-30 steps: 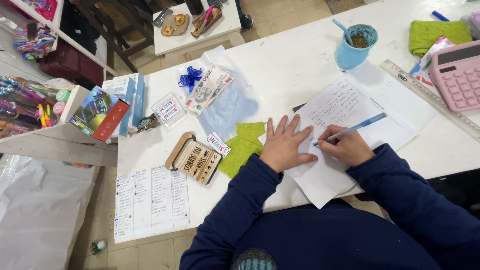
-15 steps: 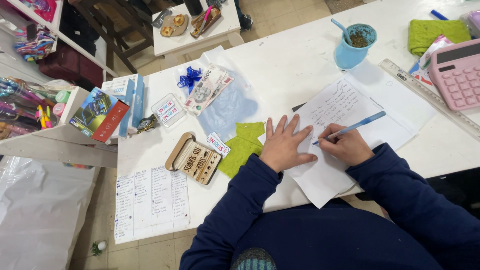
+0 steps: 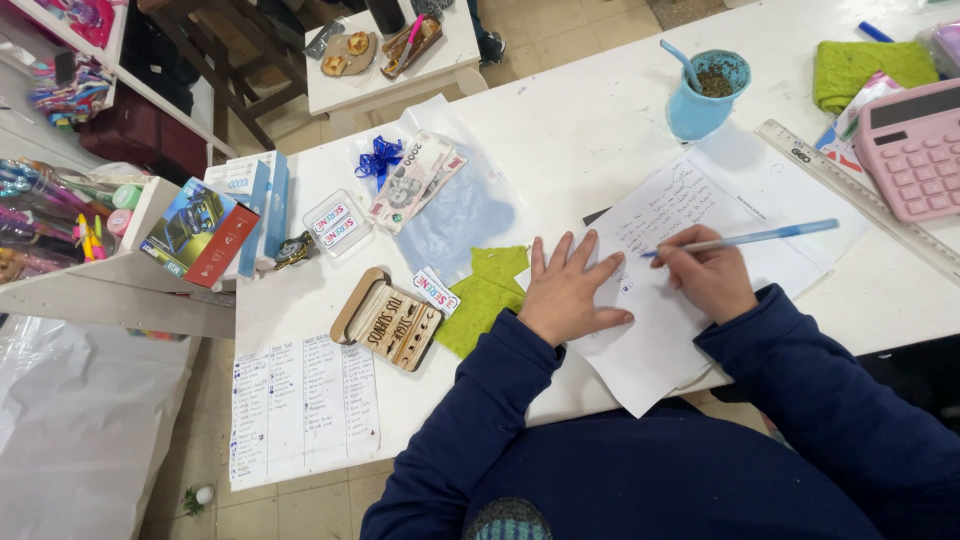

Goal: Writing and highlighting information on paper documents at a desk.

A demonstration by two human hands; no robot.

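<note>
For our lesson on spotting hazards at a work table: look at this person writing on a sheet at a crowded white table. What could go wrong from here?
1. The blue cup stands just beyond the handwritten sheet; a reach past it might tip it and soil the paper.
2. The sheet overhangs the table edge; only the left hand pins it, so it could slip if that hand lifts.
3. The right hand with the pen rests on the written page and may smudge it.

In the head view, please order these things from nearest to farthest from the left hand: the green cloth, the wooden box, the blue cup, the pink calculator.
From the left hand:
1. Green cloth, just left of it.
2. Wooden box, further left.
3. Blue cup, up and to the right.
4. Pink calculator, at the far right edge.
</note>
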